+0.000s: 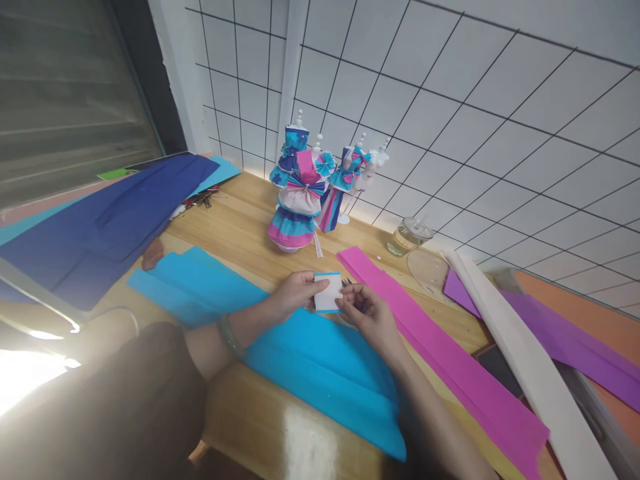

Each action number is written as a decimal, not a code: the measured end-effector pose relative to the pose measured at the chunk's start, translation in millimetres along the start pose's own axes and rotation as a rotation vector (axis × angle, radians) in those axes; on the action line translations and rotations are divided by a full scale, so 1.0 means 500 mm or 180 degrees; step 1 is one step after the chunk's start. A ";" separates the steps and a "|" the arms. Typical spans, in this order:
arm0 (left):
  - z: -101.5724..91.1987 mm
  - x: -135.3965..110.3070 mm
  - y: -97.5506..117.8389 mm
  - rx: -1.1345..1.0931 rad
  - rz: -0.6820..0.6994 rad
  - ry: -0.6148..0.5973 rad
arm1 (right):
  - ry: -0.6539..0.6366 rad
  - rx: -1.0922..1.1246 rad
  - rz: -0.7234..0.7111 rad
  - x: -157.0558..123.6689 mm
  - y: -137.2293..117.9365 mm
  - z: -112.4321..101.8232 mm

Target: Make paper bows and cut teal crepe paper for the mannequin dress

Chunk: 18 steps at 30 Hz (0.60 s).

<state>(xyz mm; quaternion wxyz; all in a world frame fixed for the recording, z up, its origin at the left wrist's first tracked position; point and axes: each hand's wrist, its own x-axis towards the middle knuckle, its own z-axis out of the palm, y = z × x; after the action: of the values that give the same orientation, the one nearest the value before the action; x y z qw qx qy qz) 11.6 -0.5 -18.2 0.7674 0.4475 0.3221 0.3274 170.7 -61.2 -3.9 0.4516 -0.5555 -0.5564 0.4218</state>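
Between my hands is a small folded piece of white paper (328, 296) with light blue strips along its top and bottom edges. My left hand (299, 293) pinches its left side, thumb lying on the white face. At the right edge, the fingertips of my right hand (364, 308) are closed on the same piece. Dark metal tips, perhaps of scissors, show just behind the right fingers; most of that tool is hidden. A large sheet of bright blue crepe paper (320, 360) lies on the wooden table under my forearms.
Small mannequins in paper dresses (295, 220) stand at the back by the tiled wall. A lidded glass cup (407, 237) is right of them. Pink (450, 360), white (530, 353) and purple paper (575, 333) lie to the right, dark blue paper (110, 227) to the left.
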 end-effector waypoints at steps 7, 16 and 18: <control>0.004 0.000 0.004 -0.0098 0.0081 0.0234 | -0.0105 0.0321 0.0135 -0.003 -0.012 0.010; -0.002 0.004 -0.003 -0.0264 0.0233 0.0245 | -0.0204 0.0511 0.0203 -0.003 -0.010 0.019; -0.006 0.006 -0.003 -0.0367 0.0304 0.0240 | -0.0221 0.0540 0.0205 -0.003 -0.013 0.016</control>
<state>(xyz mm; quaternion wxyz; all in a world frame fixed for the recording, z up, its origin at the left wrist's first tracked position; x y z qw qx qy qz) 11.3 2.8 -21.6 0.7627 0.4047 0.3096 0.3982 161.3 -62.8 0.5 0.4636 -0.5179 -0.5158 0.5008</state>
